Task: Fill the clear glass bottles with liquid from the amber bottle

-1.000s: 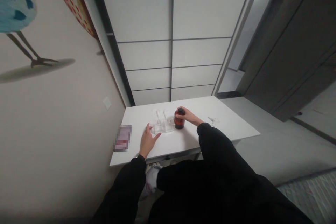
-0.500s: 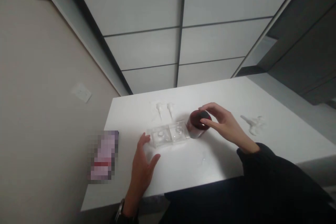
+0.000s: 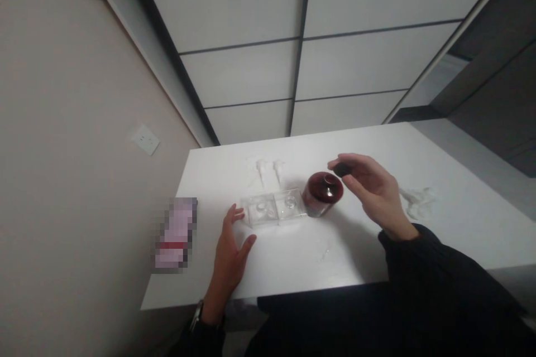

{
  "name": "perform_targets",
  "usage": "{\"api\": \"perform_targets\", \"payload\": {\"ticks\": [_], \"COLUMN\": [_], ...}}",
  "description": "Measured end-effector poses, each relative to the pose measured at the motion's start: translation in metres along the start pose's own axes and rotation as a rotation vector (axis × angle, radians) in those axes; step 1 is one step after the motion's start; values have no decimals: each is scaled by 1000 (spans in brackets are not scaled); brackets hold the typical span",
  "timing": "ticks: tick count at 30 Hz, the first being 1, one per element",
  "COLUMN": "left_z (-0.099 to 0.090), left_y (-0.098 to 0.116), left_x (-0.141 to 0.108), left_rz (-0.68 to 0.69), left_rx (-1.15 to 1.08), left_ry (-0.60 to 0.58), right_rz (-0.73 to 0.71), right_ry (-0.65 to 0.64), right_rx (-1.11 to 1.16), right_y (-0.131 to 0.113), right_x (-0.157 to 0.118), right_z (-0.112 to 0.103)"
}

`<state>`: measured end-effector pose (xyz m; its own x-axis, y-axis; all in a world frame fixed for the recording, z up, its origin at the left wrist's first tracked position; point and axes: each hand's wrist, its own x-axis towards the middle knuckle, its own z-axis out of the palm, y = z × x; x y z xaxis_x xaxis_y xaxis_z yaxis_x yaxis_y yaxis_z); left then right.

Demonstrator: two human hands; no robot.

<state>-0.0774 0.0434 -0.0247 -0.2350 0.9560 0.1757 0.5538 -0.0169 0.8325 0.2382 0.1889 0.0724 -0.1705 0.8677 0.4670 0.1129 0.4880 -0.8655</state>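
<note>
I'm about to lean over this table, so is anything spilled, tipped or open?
The dark red bottle stands upright but open: the right hand holds its black cap just beside it. A small clear smear or scrap lies near the table's front edge; I cannot tell which.

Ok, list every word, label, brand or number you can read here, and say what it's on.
No text can be read.
Dark red bottle: no label shows.
Black cap in the right hand: plain.
Clear plastic case by the left hand: no print shows.
Flat pink item: pixelated, unreadable.
Wall socket: unmarked.
</note>
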Motion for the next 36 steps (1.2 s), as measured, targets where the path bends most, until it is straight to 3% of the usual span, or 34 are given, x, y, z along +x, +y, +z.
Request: {"api": "perform_targets", "payload": {"ticks": [3, 5, 8, 14, 22, 28, 32, 36], "left_z": [2, 2, 2, 1, 0, 0, 0, -2], "left_y": [-2, -3, -4, -3, 5, 5, 7, 10], "left_x": [3, 6, 10, 16, 16, 16, 16, 16], "left_rz": [13, 32, 48, 58, 65, 78, 78, 83], "left_rx": [-2, 10, 30, 39, 63, 57, 58, 73], "left_ry": [25, 38, 44, 59, 55, 61, 49, 1], "right_rz": [-9, 39, 30, 73, 57, 42, 12, 70], "right_ry": [112, 64, -99, -167, -267, -219, -156, -265], "right_rx": [-6, -111, -449, -659, -714, -658, -363, -18], "right_y": [22, 45, 77, 105, 110, 95, 75, 57], "right_x": [2, 3, 2, -8, -11, -17, -14, -15], "right_z": [-14, -26, -40, -36, -28, -32, -29, -12]}}
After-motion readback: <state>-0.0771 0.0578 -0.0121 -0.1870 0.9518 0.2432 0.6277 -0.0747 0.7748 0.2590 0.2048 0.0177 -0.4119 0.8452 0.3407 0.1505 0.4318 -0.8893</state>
